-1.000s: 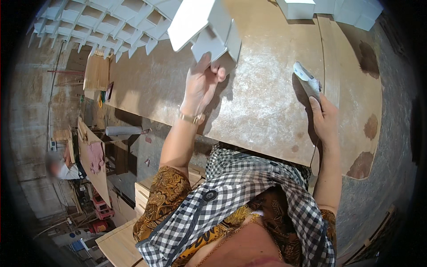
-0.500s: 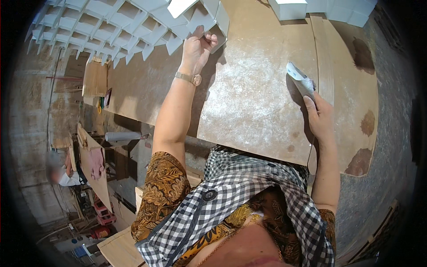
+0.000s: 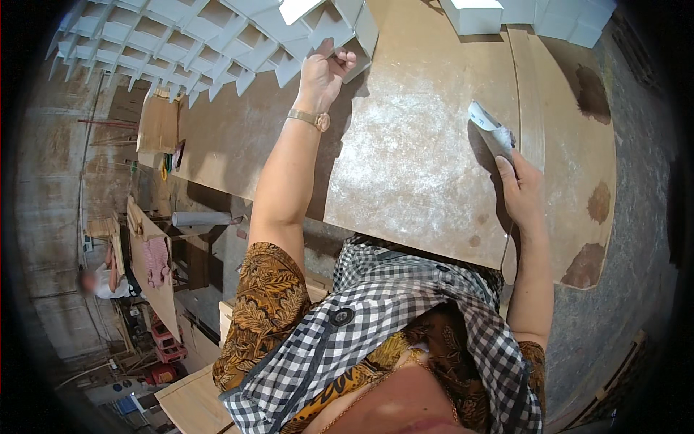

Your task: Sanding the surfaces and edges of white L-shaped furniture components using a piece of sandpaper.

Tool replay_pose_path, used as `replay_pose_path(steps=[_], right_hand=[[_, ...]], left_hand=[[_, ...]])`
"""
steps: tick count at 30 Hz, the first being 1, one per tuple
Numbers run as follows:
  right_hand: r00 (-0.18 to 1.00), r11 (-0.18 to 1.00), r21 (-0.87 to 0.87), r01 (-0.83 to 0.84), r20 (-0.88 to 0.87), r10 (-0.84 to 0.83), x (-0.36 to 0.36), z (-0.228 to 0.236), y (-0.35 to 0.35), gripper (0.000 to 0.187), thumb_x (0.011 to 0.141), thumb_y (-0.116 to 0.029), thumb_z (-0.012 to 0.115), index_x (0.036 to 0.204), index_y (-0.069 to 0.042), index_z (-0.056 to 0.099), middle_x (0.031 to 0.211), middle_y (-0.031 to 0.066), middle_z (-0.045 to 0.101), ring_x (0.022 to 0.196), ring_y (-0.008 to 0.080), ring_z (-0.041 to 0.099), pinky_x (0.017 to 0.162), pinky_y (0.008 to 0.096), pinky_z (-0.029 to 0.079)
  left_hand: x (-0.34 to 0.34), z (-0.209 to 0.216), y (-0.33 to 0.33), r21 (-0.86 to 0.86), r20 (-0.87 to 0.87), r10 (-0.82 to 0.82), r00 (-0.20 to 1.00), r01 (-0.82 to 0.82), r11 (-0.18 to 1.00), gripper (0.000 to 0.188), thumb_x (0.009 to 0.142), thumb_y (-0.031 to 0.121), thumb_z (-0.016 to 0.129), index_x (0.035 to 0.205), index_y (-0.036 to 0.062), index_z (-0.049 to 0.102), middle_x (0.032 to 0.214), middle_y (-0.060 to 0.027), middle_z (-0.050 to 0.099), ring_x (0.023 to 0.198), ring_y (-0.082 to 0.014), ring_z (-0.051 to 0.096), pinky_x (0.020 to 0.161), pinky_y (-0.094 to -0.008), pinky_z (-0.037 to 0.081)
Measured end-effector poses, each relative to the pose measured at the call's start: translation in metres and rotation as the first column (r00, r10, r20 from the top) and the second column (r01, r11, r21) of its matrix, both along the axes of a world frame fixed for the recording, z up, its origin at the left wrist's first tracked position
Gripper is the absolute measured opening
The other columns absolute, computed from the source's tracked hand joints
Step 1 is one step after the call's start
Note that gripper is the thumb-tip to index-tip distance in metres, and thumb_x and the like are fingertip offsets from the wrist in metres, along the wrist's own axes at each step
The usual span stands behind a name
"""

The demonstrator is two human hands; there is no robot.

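Note:
My right hand (image 3: 522, 192), at the right of the worktable, grips a curled piece of sandpaper (image 3: 488, 124) with a pale printed back and a grey face. The sandpaper is held over the dusty tabletop. At the upper middle, my left hand (image 3: 324, 81) is at the near corner of a white lattice (image 3: 210, 45) made of crossed slats with open, diamond-like cells. Its fingers are bent around a slat at the end cell, and the fingertips are partly in shadow. A wristwatch sits on my left wrist.
White dust covers the middle of the brown worktable (image 3: 405, 173). More white box-like pieces (image 3: 473, 16) stand at the far right. Dark stains mark the table's right side. Beyond the left edge are a roll (image 3: 201, 219), wooden boards (image 3: 155, 271) and another person (image 3: 110, 282).
Both hands keep nearly the same place and hold. The whole view has shifted slightly. The person at the far left has moved their arms and upper body.

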State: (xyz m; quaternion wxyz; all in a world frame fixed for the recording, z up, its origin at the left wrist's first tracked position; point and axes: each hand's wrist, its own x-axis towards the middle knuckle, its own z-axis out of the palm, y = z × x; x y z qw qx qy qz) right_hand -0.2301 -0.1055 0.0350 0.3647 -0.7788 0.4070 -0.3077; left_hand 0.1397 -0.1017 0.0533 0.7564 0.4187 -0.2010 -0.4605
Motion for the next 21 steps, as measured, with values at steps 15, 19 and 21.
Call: replay_pose_path(steps=[15,19,21], right_hand=[[0.998,1.000,-0.023,-0.001,-0.065,-0.001,0.001,0.004,0.000,0.025,0.084,-0.021,0.055,0.098,-0.001,0.059,0.076,0.0210,0.059,0.069,0.0354,0.058,0.061,0.0384,0.044],[0.992,0.995,-0.098,0.033,-0.117,-0.044,0.004,-0.003,0.000,0.025,0.082,-0.020,0.057,0.098,-0.002,0.060,0.077,0.0203,0.060,0.071,0.0359,0.059,0.063,0.0400,0.046],[0.992,0.992,-0.121,0.036,-0.120,-0.050,0.003,-0.001,0.000,0.024,0.082,-0.020,0.057,0.098,-0.002,0.060,0.077,0.0202,0.060,0.071,0.0361,0.059,0.063,0.0403,0.046]], left_hand=[[-0.027,0.001,0.025,0.049,-0.030,-0.178,0.983,0.180,0.982,0.026,0.091,0.021,0.049,0.107,0.0009,0.045,0.081,-0.0092,0.055,0.074,-0.0188,0.057,0.066,-0.0309,0.050],[-0.068,0.010,0.027,0.257,0.209,-0.333,0.919,0.276,0.926,0.035,0.089,0.011,0.049,0.121,-0.0005,0.041,0.079,-0.0081,0.057,0.065,-0.0169,0.057,0.060,-0.0272,0.048],[-0.087,0.024,0.010,0.259,0.295,-0.401,0.868,0.331,0.907,0.034,0.089,0.011,0.050,0.120,-0.0009,0.043,0.078,-0.0071,0.056,0.066,-0.0159,0.057,0.060,-0.0264,0.047]])
